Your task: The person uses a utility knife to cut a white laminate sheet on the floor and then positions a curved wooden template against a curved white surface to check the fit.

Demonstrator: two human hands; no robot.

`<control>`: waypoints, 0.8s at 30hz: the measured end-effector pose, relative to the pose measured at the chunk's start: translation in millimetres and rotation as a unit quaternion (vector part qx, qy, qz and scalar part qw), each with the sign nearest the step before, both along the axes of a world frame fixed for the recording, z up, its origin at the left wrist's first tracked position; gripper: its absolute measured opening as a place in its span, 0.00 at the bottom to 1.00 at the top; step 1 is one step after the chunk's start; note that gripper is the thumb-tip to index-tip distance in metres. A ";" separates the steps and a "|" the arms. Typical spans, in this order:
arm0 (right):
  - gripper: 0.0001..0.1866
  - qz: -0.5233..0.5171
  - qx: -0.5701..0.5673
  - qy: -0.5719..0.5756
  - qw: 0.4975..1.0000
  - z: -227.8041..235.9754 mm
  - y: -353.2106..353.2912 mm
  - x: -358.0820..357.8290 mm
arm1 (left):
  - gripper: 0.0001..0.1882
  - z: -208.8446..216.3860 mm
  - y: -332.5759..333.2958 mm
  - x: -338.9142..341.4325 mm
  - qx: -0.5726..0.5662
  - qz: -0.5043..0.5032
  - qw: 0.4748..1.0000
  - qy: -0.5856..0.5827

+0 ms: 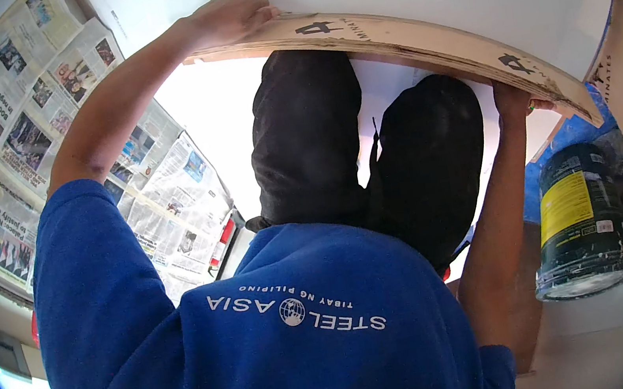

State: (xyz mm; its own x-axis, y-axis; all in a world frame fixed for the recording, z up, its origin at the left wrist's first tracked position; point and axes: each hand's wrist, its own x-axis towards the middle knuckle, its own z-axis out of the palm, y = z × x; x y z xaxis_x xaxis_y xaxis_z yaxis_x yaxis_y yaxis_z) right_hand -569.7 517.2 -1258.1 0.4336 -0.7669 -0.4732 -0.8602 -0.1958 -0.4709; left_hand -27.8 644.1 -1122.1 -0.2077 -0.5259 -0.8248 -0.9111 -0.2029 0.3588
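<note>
Holding 1 brown panel (417, 42), left hand (232, 17) atop, right hand (514, 97) beneath.

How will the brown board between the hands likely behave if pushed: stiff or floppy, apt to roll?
The board is probably stiff: its thick edge shows layers, like plywood. It seems unlikely to roll, being flat-faced and long. One-sided pushing might swing it, though the left hand and right hand are near opposite ends.

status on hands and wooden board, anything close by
Left hand on wooden board near left end. Right hand partly hidden beneath its right end. Dark bucket close by, right side.
</note>
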 end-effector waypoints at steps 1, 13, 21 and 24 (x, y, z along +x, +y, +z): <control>0.24 0.007 -0.021 0.002 1.000 -1.2 0.7 -1.3 | 0.27 -0.6 -0.7 -1.1 0.007 0.006 1.000 -0.002; 0.23 0.001 0.038 0.009 0.999 8.4 -8.2 3.1 | 0.25 4.6 14.6 5.9 0.025 0.008 1.000 -0.008; 0.24 0.014 0.007 0.053 0.998 10.0 -4.0 4.7 | 0.25 0.4 11.6 16.6 0.047 0.002 0.999 0.023; 0.24 0.024 0.030 0.050 0.998 11.7 -6.4 3.5 | 0.24 -6.1 20.8 19.5 0.006 -0.021 1.000 0.016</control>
